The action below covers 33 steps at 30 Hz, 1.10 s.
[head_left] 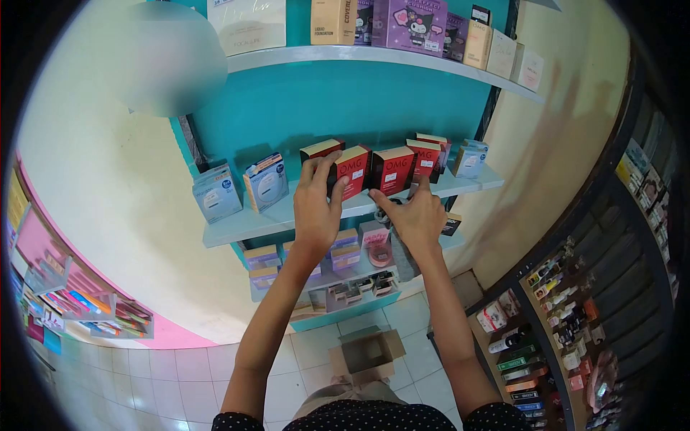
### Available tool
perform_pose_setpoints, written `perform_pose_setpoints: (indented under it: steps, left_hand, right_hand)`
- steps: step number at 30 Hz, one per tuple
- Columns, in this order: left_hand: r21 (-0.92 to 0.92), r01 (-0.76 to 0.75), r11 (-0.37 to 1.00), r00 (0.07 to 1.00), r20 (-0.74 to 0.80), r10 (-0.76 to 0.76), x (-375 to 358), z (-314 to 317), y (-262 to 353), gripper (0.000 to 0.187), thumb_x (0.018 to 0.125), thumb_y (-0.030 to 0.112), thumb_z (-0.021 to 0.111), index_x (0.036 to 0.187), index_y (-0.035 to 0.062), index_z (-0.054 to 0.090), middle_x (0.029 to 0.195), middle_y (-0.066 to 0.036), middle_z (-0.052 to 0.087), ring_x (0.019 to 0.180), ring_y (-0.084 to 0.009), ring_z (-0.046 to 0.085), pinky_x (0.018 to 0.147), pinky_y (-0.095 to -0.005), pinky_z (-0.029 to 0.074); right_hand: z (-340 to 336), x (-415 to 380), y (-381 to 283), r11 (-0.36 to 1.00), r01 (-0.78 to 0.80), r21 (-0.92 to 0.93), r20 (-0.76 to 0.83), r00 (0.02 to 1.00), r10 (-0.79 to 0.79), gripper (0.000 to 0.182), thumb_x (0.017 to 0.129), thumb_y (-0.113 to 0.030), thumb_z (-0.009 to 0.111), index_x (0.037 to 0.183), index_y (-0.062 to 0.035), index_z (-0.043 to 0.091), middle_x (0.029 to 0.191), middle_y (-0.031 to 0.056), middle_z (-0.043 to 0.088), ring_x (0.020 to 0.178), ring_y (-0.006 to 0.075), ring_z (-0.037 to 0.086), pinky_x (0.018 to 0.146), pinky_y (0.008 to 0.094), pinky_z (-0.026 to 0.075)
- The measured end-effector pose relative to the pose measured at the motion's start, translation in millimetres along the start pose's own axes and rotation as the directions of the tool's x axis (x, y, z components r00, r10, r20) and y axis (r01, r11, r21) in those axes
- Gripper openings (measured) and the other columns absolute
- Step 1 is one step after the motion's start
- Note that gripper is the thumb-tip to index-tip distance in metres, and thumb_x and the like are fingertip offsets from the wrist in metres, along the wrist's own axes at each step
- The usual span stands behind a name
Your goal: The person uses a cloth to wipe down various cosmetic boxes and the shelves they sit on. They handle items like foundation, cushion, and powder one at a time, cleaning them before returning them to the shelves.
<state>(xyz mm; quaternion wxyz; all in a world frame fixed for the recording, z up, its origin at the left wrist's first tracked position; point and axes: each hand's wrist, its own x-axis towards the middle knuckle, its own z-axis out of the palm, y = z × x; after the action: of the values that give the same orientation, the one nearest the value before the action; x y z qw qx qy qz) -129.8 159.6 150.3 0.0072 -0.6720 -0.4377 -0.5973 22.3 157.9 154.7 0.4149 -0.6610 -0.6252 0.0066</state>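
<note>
Several red and black boxes marked OMG stand on the middle shelf. My left hand (318,205) is closed around a red OMG box (353,174), its thumb at the front lower left edge and its fingers along the left side. Just right of it stands another red OMG box (393,172). My right hand (418,217) spans the lower part of that box, thumb at the left corner and fingers by the right one. Behind are a further OMG box (322,149) at the left and an OMG box (425,159) at the right.
Blue and white boxes (218,194) stand at both ends of the middle shelf (244,228). Above, the upper shelf (345,52) carries cosmetics boxes. Small purple boxes (345,248) sit below. An open cardboard box (366,357) is on the floor. Product racks (535,316) stand at the right.
</note>
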Motion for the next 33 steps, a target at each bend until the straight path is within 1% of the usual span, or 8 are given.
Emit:
perform_pose_setpoints:
  steps: [14,16,17,20,22,27,28,33]
  left_hand:
    - [0.118,0.090,0.989,0.996,-0.021,-0.088,1,-28,28,0.028,0.079,0.011,0.051,0.104,0.0003,0.050,0.094,-0.014,0.051,0.073,-0.0254,0.055,0.065,-0.0334,0.045]
    - [0.441,0.024,0.897,0.999,-0.049,-0.003,8,-40,33,0.024,0.079,0.006,0.048,0.102,0.0024,0.052,0.097,-0.013,0.051,0.081,-0.0273,0.054,0.067,-0.0349,0.044]
    - [0.445,0.027,0.895,0.999,-0.050,-0.006,15,-45,32,0.024,0.079,0.006,0.048,0.102,0.0024,0.052,0.097,-0.013,0.051,0.081,-0.0273,0.054,0.067,-0.0349,0.044]
    - [0.541,-0.203,0.816,0.979,0.119,0.164,47,-57,23,0.025,0.078,0.004,0.047,0.102,0.0056,0.052,0.100,-0.011,0.051,0.092,-0.0279,0.049,0.074,-0.0385,0.041]
    - [0.527,-0.353,0.773,0.865,0.500,0.055,65,-63,18,0.029,0.076,0.007,0.049,0.105,0.0090,0.051,0.102,-0.009,0.051,0.101,-0.0261,0.045,0.086,-0.0417,0.034]
    - [0.664,-0.286,0.691,0.742,0.610,-0.279,88,-57,16,0.031,0.075,0.014,0.054,0.106,0.0094,0.050,0.103,-0.011,0.052,0.104,-0.0254,0.044,0.096,-0.0431,0.025]
    - [0.695,-0.279,0.662,0.686,0.627,-0.369,92,-56,19,0.032,0.075,0.016,0.055,0.105,0.0091,0.050,0.103,-0.012,0.052,0.105,-0.0249,0.044,0.097,-0.0428,0.024]
    - [0.674,-0.268,0.688,0.730,0.608,-0.311,95,-51,12,0.030,0.071,0.024,0.060,0.096,0.0073,0.053,0.095,-0.011,0.054,0.099,-0.0251,0.047,0.097,-0.0439,0.024]
  right_hand:
    - [3,0,3,1.000,0.025,-0.009,-0.008,1.000,-0.025,0.078,0.055,-0.058,0.064,0.097,0.0052,0.045,0.064,0.0184,0.058,0.064,0.0334,0.060,0.056,0.0399,0.046]
    - [4,0,3,0.999,0.038,0.002,-0.019,0.999,-0.038,0.078,0.055,-0.057,0.064,0.098,0.0051,0.045,0.064,0.0184,0.058,0.064,0.0334,0.060,0.056,0.0400,0.046]
    - [3,0,3,0.999,0.040,0.009,-0.018,0.999,-0.040,0.078,0.055,-0.057,0.064,0.098,0.0052,0.044,0.065,0.0184,0.058,0.065,0.0332,0.060,0.056,0.0400,0.046]
    - [3,-1,5,0.999,0.042,0.018,-0.015,0.999,-0.042,0.078,0.055,-0.056,0.064,0.100,0.0044,0.044,0.066,0.0184,0.059,0.066,0.0331,0.060,0.058,0.0400,0.046]
    - [1,-4,5,0.999,0.047,0.024,-0.016,0.999,-0.047,0.078,0.056,-0.056,0.064,0.102,0.0036,0.044,0.067,0.0184,0.059,0.067,0.0331,0.060,0.059,0.0399,0.046]
    - [-20,-24,10,0.993,-0.025,0.117,-0.085,0.996,0.036,0.076,0.054,-0.054,0.066,0.106,-0.0017,0.047,0.060,0.0122,0.056,0.059,0.0288,0.057,0.056,0.0357,0.044]
    - [-20,-28,18,0.982,-0.021,0.186,-0.117,0.992,0.044,0.071,0.054,-0.048,0.070,0.103,-0.0011,0.049,0.056,0.0080,0.051,0.055,0.0224,0.053,0.054,0.0320,0.042]
    - [-39,-55,58,0.803,-0.073,0.591,-0.016,0.995,0.102,0.048,0.063,-0.028,0.069,0.099,-0.0009,0.052,0.064,0.0031,0.052,0.057,0.0118,0.049,0.054,0.0247,0.039]
